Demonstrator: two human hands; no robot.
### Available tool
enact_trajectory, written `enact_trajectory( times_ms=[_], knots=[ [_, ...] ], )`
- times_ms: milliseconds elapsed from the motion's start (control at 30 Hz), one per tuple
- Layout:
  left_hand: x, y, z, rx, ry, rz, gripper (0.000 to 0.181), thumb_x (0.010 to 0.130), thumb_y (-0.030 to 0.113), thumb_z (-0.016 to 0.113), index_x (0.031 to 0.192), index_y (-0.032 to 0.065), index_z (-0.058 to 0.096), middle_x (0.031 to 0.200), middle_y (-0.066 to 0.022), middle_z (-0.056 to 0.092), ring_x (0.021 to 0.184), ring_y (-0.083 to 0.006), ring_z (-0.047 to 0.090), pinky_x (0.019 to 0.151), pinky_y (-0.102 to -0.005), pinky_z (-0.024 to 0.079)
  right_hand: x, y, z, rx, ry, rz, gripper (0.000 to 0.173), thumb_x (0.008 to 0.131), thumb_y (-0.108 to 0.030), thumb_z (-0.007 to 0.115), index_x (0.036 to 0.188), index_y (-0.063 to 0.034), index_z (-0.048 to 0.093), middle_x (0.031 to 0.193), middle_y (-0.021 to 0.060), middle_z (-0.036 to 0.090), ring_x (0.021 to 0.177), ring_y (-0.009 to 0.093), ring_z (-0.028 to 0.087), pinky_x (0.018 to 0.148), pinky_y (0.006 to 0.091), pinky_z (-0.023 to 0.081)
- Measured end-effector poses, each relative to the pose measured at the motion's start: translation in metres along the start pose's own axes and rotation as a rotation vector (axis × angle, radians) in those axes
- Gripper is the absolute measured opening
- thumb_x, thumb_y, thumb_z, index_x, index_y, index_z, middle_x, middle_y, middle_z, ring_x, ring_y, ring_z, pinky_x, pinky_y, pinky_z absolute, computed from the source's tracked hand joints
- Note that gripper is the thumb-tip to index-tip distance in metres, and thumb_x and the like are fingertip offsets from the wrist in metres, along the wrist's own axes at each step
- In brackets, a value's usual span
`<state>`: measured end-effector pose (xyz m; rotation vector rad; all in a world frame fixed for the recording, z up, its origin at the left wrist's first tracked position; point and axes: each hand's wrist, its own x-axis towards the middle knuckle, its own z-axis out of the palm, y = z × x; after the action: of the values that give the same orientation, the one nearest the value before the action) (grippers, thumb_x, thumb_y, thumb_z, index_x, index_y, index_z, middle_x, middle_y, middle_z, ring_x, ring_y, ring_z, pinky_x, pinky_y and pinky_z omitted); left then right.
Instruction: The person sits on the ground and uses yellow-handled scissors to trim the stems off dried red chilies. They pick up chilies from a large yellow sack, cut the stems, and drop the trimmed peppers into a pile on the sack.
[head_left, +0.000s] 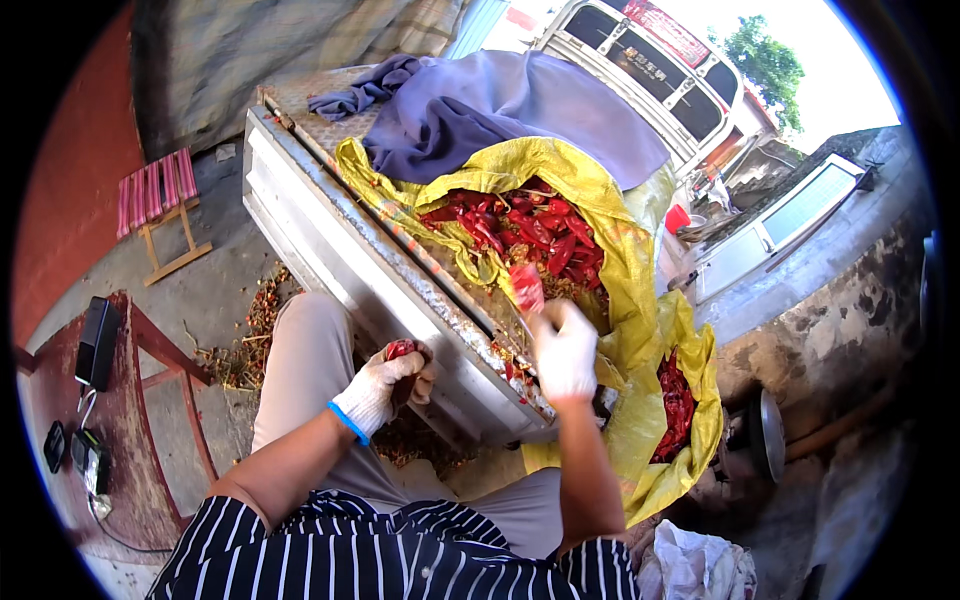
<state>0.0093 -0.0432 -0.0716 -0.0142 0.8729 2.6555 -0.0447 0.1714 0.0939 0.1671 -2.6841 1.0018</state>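
Observation:
My left hand (390, 379), in a white knit glove with a blue cuff, is closed around red chili peppers (401, 348) above my knee, beside the truck bed's side panel. My right hand (567, 349), gloved too, is over the bed's edge. From its fingers projects a red piece (527, 288), too blurred to name surely. Just beyond lies an open yellow woven sack (630, 262) with many dried red chili peppers (551, 229) on it. Bits of stem and seed litter the bed's rim near my right hand.
A purple cloth (517, 105) covers part of the truck bed (330, 202). At right, another yellow sack (694, 360) holds red peppers. Left are a worn wooden bench (124, 450) with black devices and a striped folding stool (159, 191). Stem debris (251, 345) lies on the floor.

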Motion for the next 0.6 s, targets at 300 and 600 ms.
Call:
enact_trajectory(
  times_ms=[300, 600],
  knots=[
    [-0.009, -0.018, 0.01, -0.029, 0.005, -0.038, 0.041, 0.096, 0.031, 0.071, 0.126, 0.005, 0.062, 0.119, -0.0087, 0.068, 0.11, -0.0203, 0.065, 0.099, -0.0372, 0.052, -0.117, 0.011, 0.094, -0.257, -0.008, -0.286, 0.017, 0.087, -0.027, 0.068, 0.084, -0.0115, 0.063, 0.077, 0.0112, 0.067, 0.065, 0.033, 0.068, 0.06, 0.0467, 0.054],
    [-0.014, -0.02, 0.012, -0.043, -0.057, -0.043, 0.046, 0.09, 0.03, 0.078, 0.126, 0.0065, 0.062, 0.111, -0.0054, 0.069, 0.104, -0.0186, 0.066, 0.094, -0.0366, 0.055, -0.105, -0.006, 0.076, -0.423, -0.364, -0.351, 0.018, 0.091, -0.027, 0.063, 0.087, -0.0095, 0.065, 0.084, 0.0132, 0.069, 0.079, 0.035, 0.07, 0.069, 0.0496, 0.055]
  ],
)
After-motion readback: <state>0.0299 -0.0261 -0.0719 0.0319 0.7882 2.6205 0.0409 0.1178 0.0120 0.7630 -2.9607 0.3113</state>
